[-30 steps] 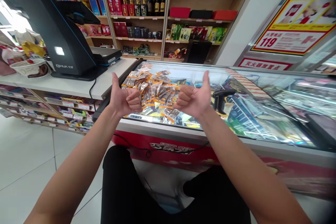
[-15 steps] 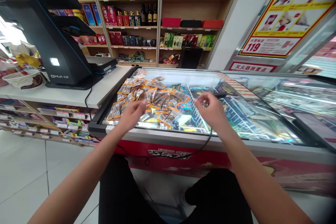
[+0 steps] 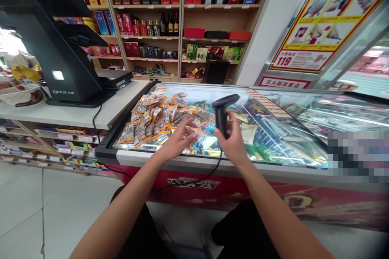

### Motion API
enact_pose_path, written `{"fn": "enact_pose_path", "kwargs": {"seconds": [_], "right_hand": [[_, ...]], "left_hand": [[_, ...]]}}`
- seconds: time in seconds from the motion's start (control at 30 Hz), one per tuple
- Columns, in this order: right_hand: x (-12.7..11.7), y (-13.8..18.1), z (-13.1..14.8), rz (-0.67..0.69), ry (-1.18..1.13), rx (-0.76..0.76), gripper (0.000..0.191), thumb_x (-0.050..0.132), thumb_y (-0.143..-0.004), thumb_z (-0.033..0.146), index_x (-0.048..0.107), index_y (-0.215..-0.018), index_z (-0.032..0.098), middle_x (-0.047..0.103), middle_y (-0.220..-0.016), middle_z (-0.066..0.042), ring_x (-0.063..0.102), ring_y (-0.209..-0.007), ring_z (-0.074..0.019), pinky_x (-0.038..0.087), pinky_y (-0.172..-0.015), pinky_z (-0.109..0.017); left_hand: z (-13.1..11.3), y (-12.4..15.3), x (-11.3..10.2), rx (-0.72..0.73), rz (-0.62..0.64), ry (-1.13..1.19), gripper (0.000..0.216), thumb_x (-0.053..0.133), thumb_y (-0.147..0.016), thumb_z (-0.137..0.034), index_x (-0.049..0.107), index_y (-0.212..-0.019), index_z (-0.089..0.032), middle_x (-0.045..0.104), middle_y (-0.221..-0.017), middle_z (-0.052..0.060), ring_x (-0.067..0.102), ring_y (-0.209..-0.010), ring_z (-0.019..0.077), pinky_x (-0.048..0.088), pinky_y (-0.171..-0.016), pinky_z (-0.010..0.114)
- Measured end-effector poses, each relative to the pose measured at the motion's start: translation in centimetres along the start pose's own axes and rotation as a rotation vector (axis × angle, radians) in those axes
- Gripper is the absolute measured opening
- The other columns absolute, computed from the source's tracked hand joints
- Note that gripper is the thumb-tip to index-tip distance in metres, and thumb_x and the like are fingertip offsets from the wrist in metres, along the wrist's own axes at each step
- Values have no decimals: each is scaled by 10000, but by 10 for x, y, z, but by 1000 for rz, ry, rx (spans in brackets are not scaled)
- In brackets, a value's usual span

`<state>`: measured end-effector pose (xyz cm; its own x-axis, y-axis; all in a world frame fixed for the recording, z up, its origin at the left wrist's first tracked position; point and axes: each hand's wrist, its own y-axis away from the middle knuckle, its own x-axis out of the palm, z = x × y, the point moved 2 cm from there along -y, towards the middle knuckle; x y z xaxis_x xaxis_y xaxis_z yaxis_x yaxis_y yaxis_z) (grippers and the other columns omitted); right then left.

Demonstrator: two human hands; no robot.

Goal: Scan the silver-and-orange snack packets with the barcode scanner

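Observation:
My right hand [image 3: 232, 143] is closed around the handle of a black barcode scanner [image 3: 223, 107], held upright above the glass lid of a chest freezer [image 3: 194, 160]. Its black cable hangs down over the freezer's front. My left hand [image 3: 178, 141] reaches out flat with fingers spread over a heap of small orange-edged snack packets [image 3: 158, 115] lying on the glass. The fingertips are at the heap's near right edge, just left of the scanner.
A black checkout terminal [image 3: 60, 56] stands on a white counter [image 3: 88, 115] at the left, with a bowl and snack bags beside it. Wooden shelves [image 3: 182, 28] of boxes and bottles fill the back wall. A red and yellow poster [image 3: 322, 20] hangs at the right.
Both hands dropped from a thumbs-up. My right hand took the scanner off the glass and lifted it upright. My left hand opened and moved right over the packets.

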<state>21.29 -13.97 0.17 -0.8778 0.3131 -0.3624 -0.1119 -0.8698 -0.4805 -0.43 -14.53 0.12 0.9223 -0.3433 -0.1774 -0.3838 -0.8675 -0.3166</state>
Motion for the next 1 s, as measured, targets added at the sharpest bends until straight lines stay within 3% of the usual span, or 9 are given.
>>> {"fn": "enact_pose_path", "kwargs": {"seconds": [0.13, 0.2, 0.27, 0.33, 0.43, 0.57, 0.67, 0.77, 1.0], "right_hand": [[38, 20, 43, 179, -128, -165, 769, 670, -919, 401, 336, -1593, 239, 561, -1420, -163, 594, -1216, -301, 534, -999, -478], [45, 16, 52, 272, -134, -219, 751, 659, -931, 420, 348, -1594, 250, 522, -1472, -163, 575, -1254, -306, 539, -988, -477], [41, -2, 52, 323, -92, -286, 582, 627, -953, 446, 512, -1487, 243, 561, -1414, -154, 584, -1239, -305, 542, -969, -459], [32, -34, 40, 273, -2, -310, 329, 569, -986, 438, 699, -1201, 227, 642, -1256, -134, 616, -1178, -294, 530, -969, -439], [24, -92, 3, 258, 200, -101, 231, 599, -952, 371, 694, -1059, 190, 721, -1112, -130, 669, -1048, -283, 520, -957, -432], [34, -145, -46, 451, 335, 129, 562, 810, -791, 484, 650, -1228, 169, 644, -1380, -201, 643, -1180, -363, 509, -980, -467], [42, -156, -65, 545, 150, 221, 489, 919, -667, 421, 706, -1051, 206, 754, -1145, -143, 702, -1019, -346, 558, -862, -428], [40, -157, -74, 480, -83, 308, 344, 934, -647, 305, 703, -887, 218, 770, -887, -75, 715, -854, -290, 578, -770, -392], [42, -161, -85, 182, -785, 491, 210, 749, -740, 153, 653, -910, 229, 771, -872, -3, 722, -819, -174, 595, -814, -323]], "left_hand": [[4, -34, 1, 29, 37, 308, 635, 696, -869, -634, 610, -1322, -198, 665, -1273, 134, 678, -1063, 255, 570, -874, 365], [5, -48, -7, 28, -76, 378, 569, 746, -836, -607, 648, -1197, -177, 719, -1080, 88, 696, -969, 221, 571, -833, 329], [3, -56, -20, 13, -203, 384, 475, 767, -836, -544, 646, -1120, -183, 708, -957, 35, 685, -850, 159, 563, -770, 277], [-4, -62, -32, -4, -244, 413, 415, 780, -829, -491, 614, -1071, -198, 682, -908, -2, 660, -740, 118, 551, -695, 251], [-14, -75, -42, -82, -167, 566, 389, 749, -820, -508, 538, -940, -204, 620, -841, -37, 567, -529, 82, 463, -503, 238], [-15, -96, -37, -126, -35, 671, 406, 658, -856, -575, 524, -900, -195, 576, -781, -32, 524, -481, 84, 435, -468, 248], [-4, -103, -26, -106, -47, 644, 445, 676, -857, -610, 535, -949, -198, 586, -760, -18, 549, -516, 102, 432, -471, 241], [9, -99, -13, -79, -96, 626, 514, 654, -860, -679, 558, -981, -189, 574, -712, -21, 526, -503, 99, 395, -449, 224], [13, -83, -3, -116, -58, 522, 432, 573, -933, -598, 556, -879, -170, 593, -728, -2, 502, -465, 75, 366, -449, 226]]}}
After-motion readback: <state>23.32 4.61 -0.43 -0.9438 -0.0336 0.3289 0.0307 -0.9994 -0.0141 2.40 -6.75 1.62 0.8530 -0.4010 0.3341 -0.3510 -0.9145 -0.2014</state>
